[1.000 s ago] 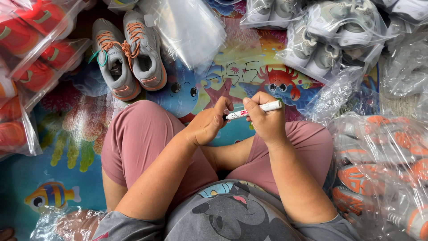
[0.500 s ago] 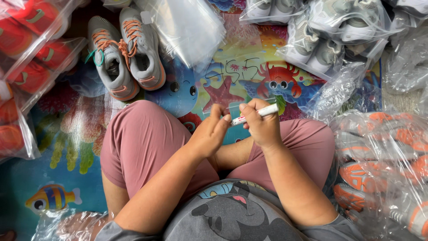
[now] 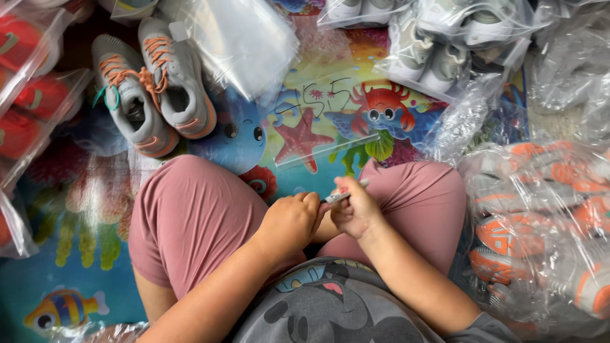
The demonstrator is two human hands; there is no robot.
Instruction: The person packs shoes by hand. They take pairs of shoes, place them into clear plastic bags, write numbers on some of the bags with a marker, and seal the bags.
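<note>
Two hands meet over the lap on one marker [image 3: 343, 194], a white pen held low between the knees. The right hand [image 3: 356, 209] is curled around its barrel, and the left hand [image 3: 293, 219] pinches closed at its near end, fingertips touching the pen. Just beyond the hands a clear plastic bag [image 3: 324, 121] lies flat on the sea-creature play mat [image 3: 238, 136], with dark handwriting on its upper part. Farther out to the left, a pair of grey shoes [image 3: 149, 95] with orange laces sits loose on the mat, beside bagged red shoes [image 3: 28, 95]. Bagged orange-and-grey shoes [image 3: 540, 222] pile up on the right, pressing against the right knee, and bagged pale shoes [image 3: 445, 44] lie along the top. Against a second ago, the marker has dropped from chest-out height to the lap, both hands have drawn closer to the body, and the view has shifted so the written bag shows.
</note>
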